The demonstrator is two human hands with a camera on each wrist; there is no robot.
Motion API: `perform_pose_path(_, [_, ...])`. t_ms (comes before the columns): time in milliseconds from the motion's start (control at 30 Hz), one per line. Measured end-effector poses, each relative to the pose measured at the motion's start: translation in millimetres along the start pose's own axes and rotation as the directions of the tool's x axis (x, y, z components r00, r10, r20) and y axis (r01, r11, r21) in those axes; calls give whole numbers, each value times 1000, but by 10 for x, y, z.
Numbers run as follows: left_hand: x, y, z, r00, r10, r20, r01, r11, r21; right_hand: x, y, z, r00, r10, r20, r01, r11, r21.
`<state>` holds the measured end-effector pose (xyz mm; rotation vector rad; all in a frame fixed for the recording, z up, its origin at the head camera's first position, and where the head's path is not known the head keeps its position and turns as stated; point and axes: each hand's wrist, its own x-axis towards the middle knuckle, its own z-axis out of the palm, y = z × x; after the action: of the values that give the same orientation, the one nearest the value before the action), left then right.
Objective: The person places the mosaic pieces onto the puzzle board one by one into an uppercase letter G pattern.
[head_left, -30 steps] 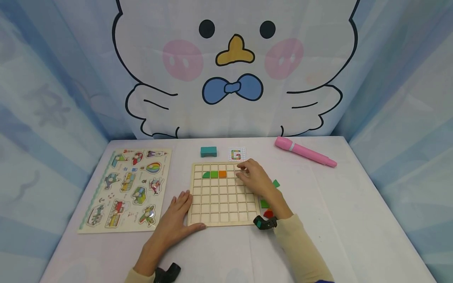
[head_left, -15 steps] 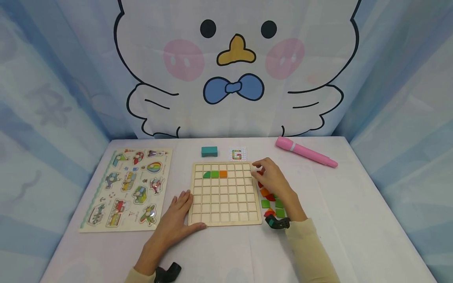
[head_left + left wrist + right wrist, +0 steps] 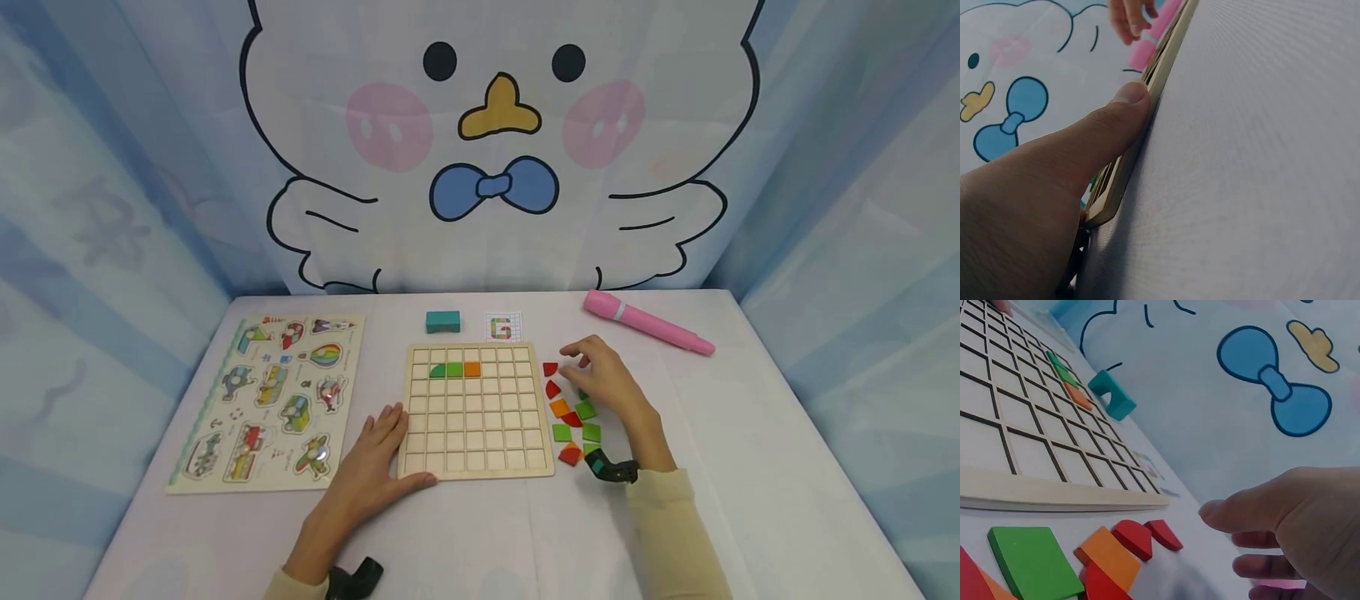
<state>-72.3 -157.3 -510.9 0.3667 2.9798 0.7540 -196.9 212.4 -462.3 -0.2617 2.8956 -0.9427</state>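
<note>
Neither grip is clamping a piece at this moment. Over the loose tiles [image 3: 572, 412] lying just right of the wooden grid board [image 3: 476, 467], the right hand [image 3: 604, 382] is hovering with its fingers relaxed and slightly apart, thumb reaching toward the red quarter-round tiles [image 3: 1146, 537] at the far end of the cluster (the wrist view is showing nothing between thumb and fingers). The left hand [image 3: 372, 469] is lying flat against the board's near left corner, fingers straight, its thumb [image 3: 1124, 106] pressing along the board's near edge and steadying it on the desk [image 3: 750, 467].

Judging by how things are lying, the work is sitting at an early stage. Only three pieces are filling cells, all in the board's second row from the far edge: a green quarter-round [image 3: 437, 369], a green square [image 3: 454, 369] and an orange square [image 3: 472, 368], side by side. Every other cell is showing bare wood. Red, orange and green tiles are waiting in the cluster right of the board, so most of the filling is looking undone.

Just beyond the board's far edge a small pattern card [image 3: 503, 327] showing a coloured letter is lying, with a teal block [image 3: 442, 321] to its left. A vehicle peg puzzle [image 3: 272, 398] is resting well left of the board, and a pink marker [image 3: 647, 322] far to its right.
</note>
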Motion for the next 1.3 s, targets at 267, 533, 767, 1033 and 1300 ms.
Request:
perform_pose_path(267, [-3, 11, -6, 1000, 5, -8, -5, 1000, 9, -17, 168, -64, 998, 28, 61, -28, 1000, 2])
perform_pose_path(533, [-15, 16, -10, 1000, 11, -20, -11, 1000, 7, -39, 357, -145, 989, 40, 145, -43, 999, 13])
perform_pose_path(767, [-18, 22, -18, 1000, 13, -20, -13, 1000, 6, -81, 426, -218, 975, 53, 216, -53, 999, -2])
perform_pose_path(1033, [-27, 29, -22, 1000, 11, -21, -11, 1000, -4, -73, 456, -218, 971, 57, 231, -61, 998, 10])
perform_pose_path(1300, [-10, 22, -22, 1000, 7, -8, -7, 1000, -1, -60, 460, -211, 969, 71, 236, -77, 997, 16])
